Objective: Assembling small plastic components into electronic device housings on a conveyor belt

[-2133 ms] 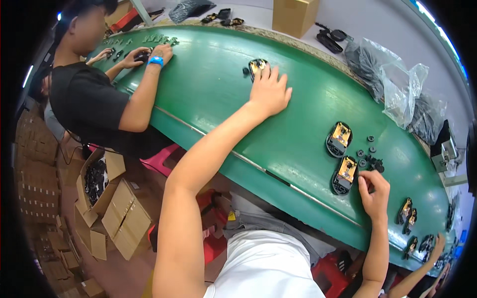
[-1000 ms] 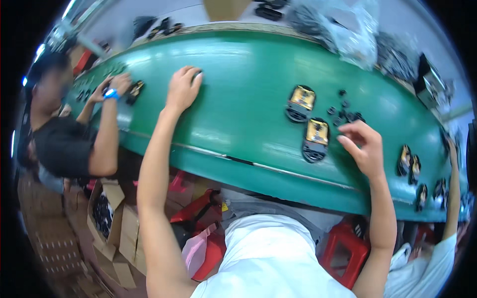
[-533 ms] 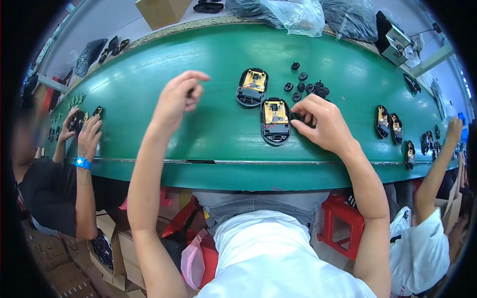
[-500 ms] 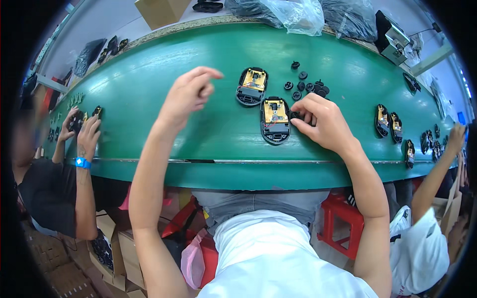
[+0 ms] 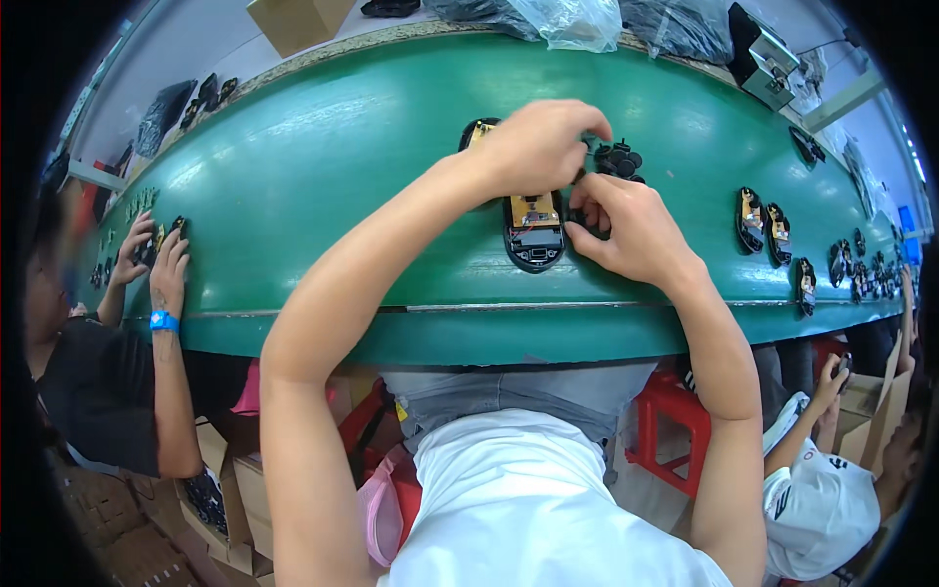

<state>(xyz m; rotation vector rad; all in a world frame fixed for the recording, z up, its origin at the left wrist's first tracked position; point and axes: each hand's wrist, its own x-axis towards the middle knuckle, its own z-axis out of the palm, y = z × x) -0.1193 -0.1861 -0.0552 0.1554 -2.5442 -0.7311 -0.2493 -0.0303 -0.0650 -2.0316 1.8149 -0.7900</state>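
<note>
An opened black computer mouse base (image 5: 535, 256) with a yellow circuit board lies before me. Another mouse base (image 5: 468, 137) sits behind it to the left, mostly covered by my left arm. My left hand (image 5: 548, 147) reaches over both, fingers bent down beside the right hand's fingertips; what they pinch, if anything, is hidden. Against the nearer base's right side, my right hand (image 5: 636, 230) is closed with a small black wheel (image 5: 593, 221) partly showing under its curled fingers. Just beyond the hands lies a cluster of small black wheels (image 5: 618, 158).
More mouse bases (image 5: 750, 221) lie on the green table (image 5: 391, 127) to the right. At the far edge are plastic bags (image 5: 577, 22) and a metal device (image 5: 768, 73). Co-workers sit on both sides; a hand (image 5: 168, 279) at left handles dark parts.
My left hand has swung right, from left of the mouse bases to over them, beside my right hand. The right hand stays nearly in place. The right co-worker's raised arm has come down.
</note>
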